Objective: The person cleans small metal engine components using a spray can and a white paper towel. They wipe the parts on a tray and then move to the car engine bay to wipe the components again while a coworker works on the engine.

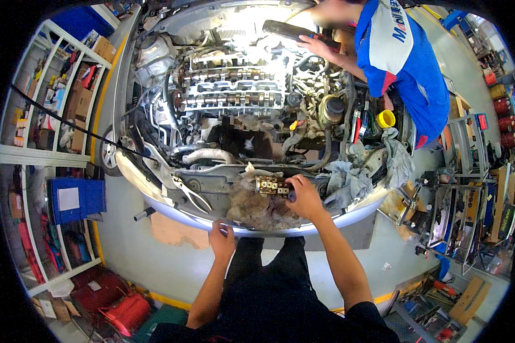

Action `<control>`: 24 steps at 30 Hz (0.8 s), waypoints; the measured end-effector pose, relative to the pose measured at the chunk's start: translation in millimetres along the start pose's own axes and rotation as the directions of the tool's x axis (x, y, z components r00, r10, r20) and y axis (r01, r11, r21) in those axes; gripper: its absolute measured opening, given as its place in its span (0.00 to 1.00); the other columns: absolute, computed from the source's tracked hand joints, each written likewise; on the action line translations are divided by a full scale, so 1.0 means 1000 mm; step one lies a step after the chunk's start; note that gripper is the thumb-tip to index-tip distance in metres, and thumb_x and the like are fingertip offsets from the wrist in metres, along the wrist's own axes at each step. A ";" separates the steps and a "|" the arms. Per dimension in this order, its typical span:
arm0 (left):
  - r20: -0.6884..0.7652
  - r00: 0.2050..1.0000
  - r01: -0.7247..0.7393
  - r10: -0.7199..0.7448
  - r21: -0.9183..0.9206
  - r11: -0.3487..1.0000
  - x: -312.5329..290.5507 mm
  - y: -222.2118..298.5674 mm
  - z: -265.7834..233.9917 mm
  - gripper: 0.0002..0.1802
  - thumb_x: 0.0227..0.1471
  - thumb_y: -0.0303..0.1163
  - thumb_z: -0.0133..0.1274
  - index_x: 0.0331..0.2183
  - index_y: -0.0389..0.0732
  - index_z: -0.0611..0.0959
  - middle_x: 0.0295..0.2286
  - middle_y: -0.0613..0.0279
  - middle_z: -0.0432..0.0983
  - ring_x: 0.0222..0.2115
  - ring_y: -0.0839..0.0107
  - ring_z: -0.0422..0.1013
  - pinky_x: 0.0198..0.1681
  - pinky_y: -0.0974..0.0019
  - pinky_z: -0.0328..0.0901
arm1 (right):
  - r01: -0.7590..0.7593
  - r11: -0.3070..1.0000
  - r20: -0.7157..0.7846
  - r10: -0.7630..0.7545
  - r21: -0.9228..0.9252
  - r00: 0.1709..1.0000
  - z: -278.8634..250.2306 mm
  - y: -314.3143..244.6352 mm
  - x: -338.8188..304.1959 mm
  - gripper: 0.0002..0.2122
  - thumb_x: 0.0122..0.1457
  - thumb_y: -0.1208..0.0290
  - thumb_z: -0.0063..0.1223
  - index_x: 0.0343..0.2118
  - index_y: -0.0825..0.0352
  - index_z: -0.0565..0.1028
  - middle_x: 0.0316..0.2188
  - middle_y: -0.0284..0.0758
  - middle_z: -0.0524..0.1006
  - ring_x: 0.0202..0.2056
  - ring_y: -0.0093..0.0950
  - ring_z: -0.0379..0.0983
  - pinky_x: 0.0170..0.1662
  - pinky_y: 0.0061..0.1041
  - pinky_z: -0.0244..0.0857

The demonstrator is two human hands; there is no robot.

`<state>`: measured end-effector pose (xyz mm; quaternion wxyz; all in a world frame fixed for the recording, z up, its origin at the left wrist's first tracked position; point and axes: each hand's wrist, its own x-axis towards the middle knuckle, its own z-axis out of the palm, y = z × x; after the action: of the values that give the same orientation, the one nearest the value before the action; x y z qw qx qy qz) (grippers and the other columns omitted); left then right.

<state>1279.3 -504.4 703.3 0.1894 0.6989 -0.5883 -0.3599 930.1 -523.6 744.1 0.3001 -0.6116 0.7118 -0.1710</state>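
My left hand [223,239] is at the car's front edge, its fingers curled around a small dark thing I cannot make out. A brown, matted cloth [252,209] lies over the front crossmember. On it sits a block of brass-coloured metal parts [272,186], with rows of round holes or cups facing up. My right hand [304,198] reaches to the right end of this block. Its thumb and fingers close on a small dark part [292,196], whose kind is partly hidden. Slip-joint pliers [190,194] with light handles lie left of the cloth.
Behind the crossmember is an opened engine [234,88] with bare camshafts. A co-worker in a blue and grey jacket [406,63] leans in at the right, holding a dark lamp-like thing [289,31]. Grey rags [349,183] and a yellow cap [385,119] lie right. Shelves [51,154] stand left.
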 end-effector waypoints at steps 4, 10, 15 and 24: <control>0.016 1.000 -0.021 0.021 0.014 1.000 -0.004 0.004 0.010 0.17 0.59 0.30 0.62 0.48 0.37 0.80 0.31 0.53 0.85 0.26 0.58 0.81 0.35 0.54 0.74 | 0.017 0.997 -0.052 -0.013 0.069 0.999 -0.009 -0.004 -0.003 0.30 0.49 0.69 0.72 0.57 0.61 0.73 0.54 0.42 0.73 0.57 0.50 0.73 0.58 0.46 0.72; 0.062 0.996 -0.068 0.070 -0.040 0.997 -0.008 -0.019 0.038 0.15 0.59 0.31 0.64 0.45 0.36 0.81 0.34 0.51 0.86 0.27 0.57 0.81 0.35 0.54 0.74 | -0.059 0.992 0.004 0.059 0.114 0.998 -0.008 0.004 -0.003 0.31 0.51 0.67 0.73 0.58 0.62 0.71 0.54 0.43 0.75 0.56 0.50 0.74 0.58 0.48 0.71; 0.235 0.966 0.154 -0.105 -0.202 0.967 -0.010 -0.049 0.054 0.13 0.60 0.33 0.65 0.41 0.35 0.83 0.33 0.56 0.86 0.27 0.65 0.82 0.35 0.62 0.75 | -0.074 0.978 -0.047 0.084 0.193 0.995 -0.014 0.001 -0.007 0.31 0.50 0.68 0.73 0.58 0.63 0.72 0.53 0.43 0.76 0.52 0.49 0.77 0.54 0.46 0.74; 0.408 0.903 0.238 -0.132 -0.220 0.946 -0.016 -0.022 0.065 0.19 0.62 0.41 0.69 0.37 0.32 0.85 0.27 0.58 0.85 0.27 0.73 0.79 0.33 0.66 0.74 | -0.167 0.642 -0.040 0.295 0.748 0.955 -0.007 0.014 -0.046 0.32 0.52 0.81 0.69 0.62 0.66 0.72 0.50 0.39 0.81 0.51 0.30 0.81 0.55 0.32 0.76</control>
<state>1246.2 -474.0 649.1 0.1253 0.6352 -0.4910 -0.5829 918.1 -477.2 750.8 0.4827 -0.3265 0.6758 -0.4514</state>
